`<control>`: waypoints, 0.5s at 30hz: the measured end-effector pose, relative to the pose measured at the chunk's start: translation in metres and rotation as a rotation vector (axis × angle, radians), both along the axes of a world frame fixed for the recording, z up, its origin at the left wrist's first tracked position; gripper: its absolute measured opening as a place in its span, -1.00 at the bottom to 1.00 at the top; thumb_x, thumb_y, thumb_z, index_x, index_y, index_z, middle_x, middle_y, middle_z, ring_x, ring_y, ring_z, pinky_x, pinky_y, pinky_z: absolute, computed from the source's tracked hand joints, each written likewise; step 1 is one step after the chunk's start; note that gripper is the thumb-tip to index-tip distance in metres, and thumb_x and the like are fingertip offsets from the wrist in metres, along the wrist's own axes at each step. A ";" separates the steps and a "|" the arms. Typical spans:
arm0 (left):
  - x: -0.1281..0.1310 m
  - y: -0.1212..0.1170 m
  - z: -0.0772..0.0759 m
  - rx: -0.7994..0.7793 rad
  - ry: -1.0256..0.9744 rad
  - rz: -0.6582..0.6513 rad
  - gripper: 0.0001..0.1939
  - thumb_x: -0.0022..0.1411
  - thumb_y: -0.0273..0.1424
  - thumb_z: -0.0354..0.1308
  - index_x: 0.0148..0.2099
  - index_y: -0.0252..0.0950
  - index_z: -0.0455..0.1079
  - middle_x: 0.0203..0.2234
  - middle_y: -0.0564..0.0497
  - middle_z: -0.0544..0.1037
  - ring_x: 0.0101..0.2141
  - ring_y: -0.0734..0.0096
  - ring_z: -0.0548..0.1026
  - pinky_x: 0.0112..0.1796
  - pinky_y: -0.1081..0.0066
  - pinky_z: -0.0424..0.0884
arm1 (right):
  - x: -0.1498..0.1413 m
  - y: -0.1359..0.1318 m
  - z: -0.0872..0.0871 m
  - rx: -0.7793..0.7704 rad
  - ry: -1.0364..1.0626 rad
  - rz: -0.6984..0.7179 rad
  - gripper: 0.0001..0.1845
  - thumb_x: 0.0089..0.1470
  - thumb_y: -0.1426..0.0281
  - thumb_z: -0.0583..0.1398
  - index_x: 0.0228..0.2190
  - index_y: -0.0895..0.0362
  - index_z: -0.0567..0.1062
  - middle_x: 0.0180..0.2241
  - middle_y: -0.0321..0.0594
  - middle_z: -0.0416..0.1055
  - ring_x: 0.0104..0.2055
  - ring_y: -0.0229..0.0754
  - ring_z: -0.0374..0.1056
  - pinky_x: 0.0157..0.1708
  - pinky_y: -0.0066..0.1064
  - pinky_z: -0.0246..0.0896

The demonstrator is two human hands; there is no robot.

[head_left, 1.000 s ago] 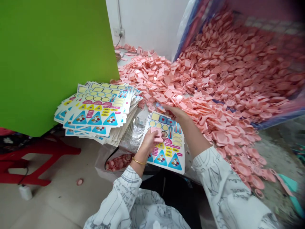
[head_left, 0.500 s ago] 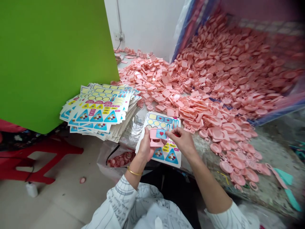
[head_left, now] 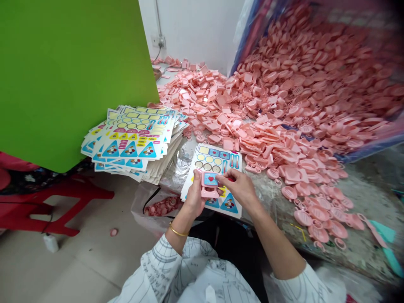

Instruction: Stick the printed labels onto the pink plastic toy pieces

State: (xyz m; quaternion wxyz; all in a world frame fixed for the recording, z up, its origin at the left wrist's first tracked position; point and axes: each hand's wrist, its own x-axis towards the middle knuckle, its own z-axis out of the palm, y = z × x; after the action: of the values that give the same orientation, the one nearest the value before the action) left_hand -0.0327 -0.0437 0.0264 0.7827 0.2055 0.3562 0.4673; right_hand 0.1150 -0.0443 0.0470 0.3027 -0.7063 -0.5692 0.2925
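Between the thumb and fingers of my left hand [head_left: 196,197] is a small pink plastic toy piece [head_left: 209,193] with a looped lower part. A blue sticker with a red heart [head_left: 210,179] lies over its square face. My right hand [head_left: 240,185] is closed in a pinch at the sticker's right edge; whether its fingertips still grip the edge or press on it is hard to see. Beneath both hands lies a sheet of stickers [head_left: 232,202] with blue triangles, yellow circles and thermometers, partly hidden by the hands.
A thick stack of sticker sheets [head_left: 135,139] stands at the left. Pink plastic pieces [head_left: 214,97] heap across the table and fill a blue-edged crate [head_left: 356,158] at the right. A green panel [head_left: 72,80] and red stool [head_left: 85,200] are at the left; a plastic bag [head_left: 139,210] hangs below the table edge.
The heart sticker, earlier off to the right side of the pink piece's face, now lies squarely over it. My right hand has shifted slightly with it, and the view has moved a little.
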 end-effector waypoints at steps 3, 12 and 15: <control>0.000 0.000 -0.003 0.001 0.000 -0.001 -0.29 0.29 0.14 -0.15 -0.03 -0.41 0.46 -0.38 -0.19 0.62 -0.45 0.26 0.59 -0.42 0.37 0.49 | -0.001 0.000 0.000 -0.008 -0.007 -0.008 -0.57 -0.03 -0.04 0.21 -0.51 0.08 0.50 -0.51 -0.28 0.49 -0.47 -0.23 0.30 -0.48 -0.46 0.04; 0.003 -0.002 -0.009 -0.002 0.011 0.014 -0.28 0.25 0.18 -0.10 -0.10 -0.41 0.48 -0.42 -0.16 0.61 -0.44 0.27 0.60 -0.43 0.39 0.49 | -0.001 0.000 -0.008 -0.045 0.011 -0.038 -0.59 -0.04 -0.03 0.23 -0.51 0.06 0.51 -0.53 -0.32 0.47 -0.48 -0.22 0.31 -0.47 -0.44 0.05; 0.003 -0.002 -0.009 -0.010 0.012 0.012 -0.28 0.24 0.18 -0.09 -0.09 -0.41 0.48 -0.41 -0.16 0.62 -0.43 0.27 0.60 -0.42 0.39 0.50 | -0.002 -0.002 -0.008 -0.059 -0.007 -0.052 -0.59 -0.04 -0.04 0.23 -0.51 0.05 0.50 -0.54 -0.33 0.46 -0.48 -0.22 0.30 -0.48 -0.44 0.03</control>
State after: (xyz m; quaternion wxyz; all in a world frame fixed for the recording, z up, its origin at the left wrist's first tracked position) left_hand -0.0299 -0.0459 0.0176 0.7787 0.2023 0.3644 0.4689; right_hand 0.1130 -0.0460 0.0385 0.2871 -0.7305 -0.5429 0.2988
